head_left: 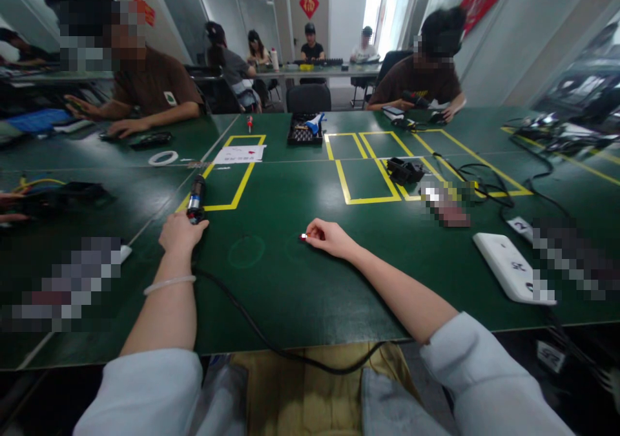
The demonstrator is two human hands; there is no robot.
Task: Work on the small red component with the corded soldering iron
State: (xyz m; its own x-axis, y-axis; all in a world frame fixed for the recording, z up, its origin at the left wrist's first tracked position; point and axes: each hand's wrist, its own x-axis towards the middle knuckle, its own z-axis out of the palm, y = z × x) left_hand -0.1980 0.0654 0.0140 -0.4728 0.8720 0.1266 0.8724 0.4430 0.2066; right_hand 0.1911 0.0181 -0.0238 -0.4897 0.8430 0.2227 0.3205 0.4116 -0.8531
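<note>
My left hand is wrapped round the lower end of a dark cylindrical tool with a blue band and a silvery section. The tool points away from me, beside a yellow-taped rectangle; its exact kind is unclear. With closed fingertips, my right hand pinches a small red piece with a bright white spot, just over the green table. Most of that piece is hidden by the fingers. Between the hands, a faint circle is drawn on the tabletop. A black cable runs from near my left wrist across the table's front edge.
Farther back are a white paper, a white ring, a red-handled screwdriver and a black tray of parts. A black part and a white power bank-like box lie rightward. Other people sit across the table.
</note>
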